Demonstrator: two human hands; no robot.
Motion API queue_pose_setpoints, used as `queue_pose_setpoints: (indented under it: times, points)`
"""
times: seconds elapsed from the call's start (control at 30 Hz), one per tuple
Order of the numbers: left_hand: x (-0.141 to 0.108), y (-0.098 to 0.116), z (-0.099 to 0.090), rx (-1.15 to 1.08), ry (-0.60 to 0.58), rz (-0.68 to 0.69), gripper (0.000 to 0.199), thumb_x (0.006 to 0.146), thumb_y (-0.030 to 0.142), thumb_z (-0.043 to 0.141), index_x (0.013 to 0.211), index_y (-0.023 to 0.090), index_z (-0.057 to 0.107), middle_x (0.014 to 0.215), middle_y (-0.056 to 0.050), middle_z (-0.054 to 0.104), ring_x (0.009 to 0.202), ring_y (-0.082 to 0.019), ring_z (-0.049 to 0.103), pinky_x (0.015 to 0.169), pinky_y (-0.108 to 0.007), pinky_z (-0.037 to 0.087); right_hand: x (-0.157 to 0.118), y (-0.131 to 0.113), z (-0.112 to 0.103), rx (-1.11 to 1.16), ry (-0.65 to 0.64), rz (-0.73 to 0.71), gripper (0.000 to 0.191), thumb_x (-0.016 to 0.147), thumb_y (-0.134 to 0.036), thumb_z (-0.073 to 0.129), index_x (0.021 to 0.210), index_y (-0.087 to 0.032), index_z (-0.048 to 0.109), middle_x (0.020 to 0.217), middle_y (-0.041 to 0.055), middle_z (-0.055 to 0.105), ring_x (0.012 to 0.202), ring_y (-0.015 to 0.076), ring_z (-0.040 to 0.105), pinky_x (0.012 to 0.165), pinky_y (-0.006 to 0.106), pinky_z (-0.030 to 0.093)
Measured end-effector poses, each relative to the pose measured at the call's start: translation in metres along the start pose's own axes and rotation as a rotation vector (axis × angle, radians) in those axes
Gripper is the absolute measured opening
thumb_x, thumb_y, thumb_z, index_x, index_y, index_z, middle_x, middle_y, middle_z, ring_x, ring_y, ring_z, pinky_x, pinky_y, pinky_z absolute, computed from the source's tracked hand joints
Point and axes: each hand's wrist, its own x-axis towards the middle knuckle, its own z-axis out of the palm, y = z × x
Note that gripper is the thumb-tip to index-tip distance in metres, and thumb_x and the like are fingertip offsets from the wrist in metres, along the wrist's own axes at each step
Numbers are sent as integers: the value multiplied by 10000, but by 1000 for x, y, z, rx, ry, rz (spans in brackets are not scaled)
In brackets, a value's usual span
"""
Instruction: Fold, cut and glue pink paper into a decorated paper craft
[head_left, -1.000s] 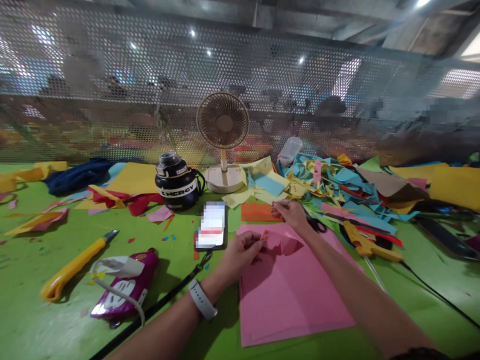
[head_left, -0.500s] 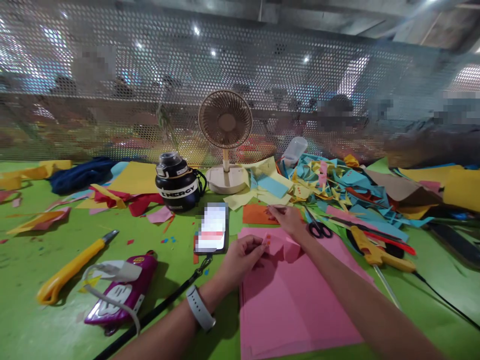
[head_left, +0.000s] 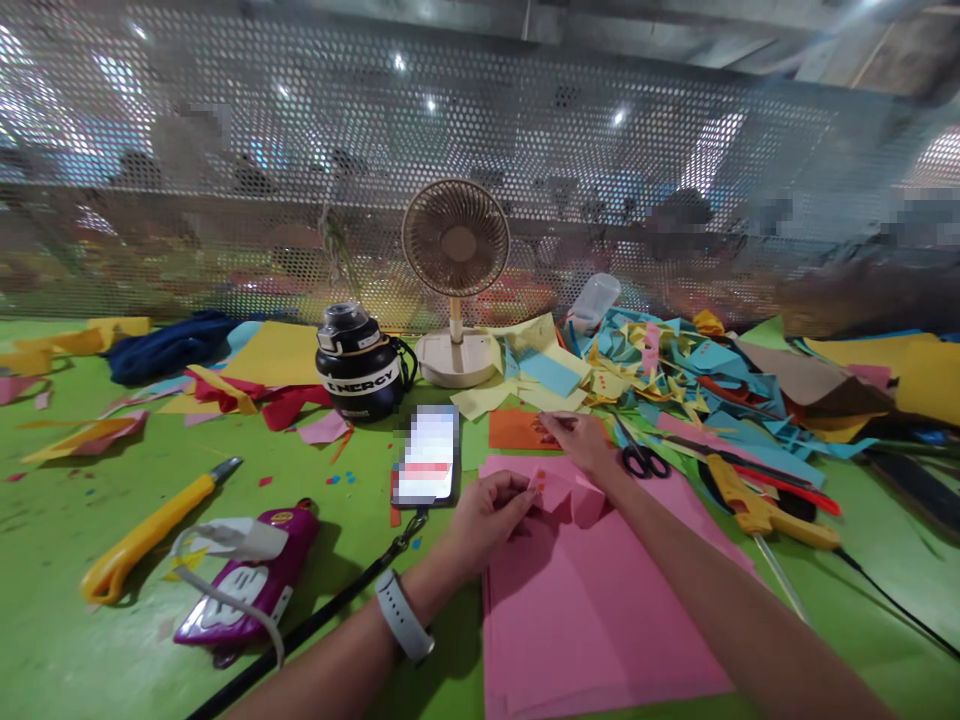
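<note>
On pink paper (head_left: 592, 590), hands unmoved.

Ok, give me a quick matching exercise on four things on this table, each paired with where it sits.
Things:
1. scissors
2. phone
3. yellow utility knife
4. fan

Places:
a. far left, on bare green table
b. at the back, by the mesh screen
c. just right of the right hand
d. just beyond the left hand, in front of the black jug

Pairs: 1-c, 2-d, 3-a, 4-b
</note>
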Motion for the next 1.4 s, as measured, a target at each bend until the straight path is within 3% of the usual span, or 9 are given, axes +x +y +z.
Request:
queue_pose_setpoints:
  times: [1.03, 1.4]
  points:
    - [1, 2, 1, 12, 8, -15, 305, 704, 427, 713, 778, 158, 590, 670, 8, 626, 488, -65, 519, 497, -198, 436, 1, 0, 0, 52, 5, 1, 493, 707, -659, 587, 729, -182, 710, 759, 108, 748, 662, 242, 710, 689, 388, 593]
    - [2, -1, 0, 2, 2, 11, 343, 691, 467, 717, 774, 159, 592, 705, -8, 643, 516, -77, 540, 510, -208, 448, -1, -4, -2, -47, 3, -31, 357, 731, -545, 609, 738, -208, 724, 811, 87, 753, 653, 243, 703, 610, 335, 576]
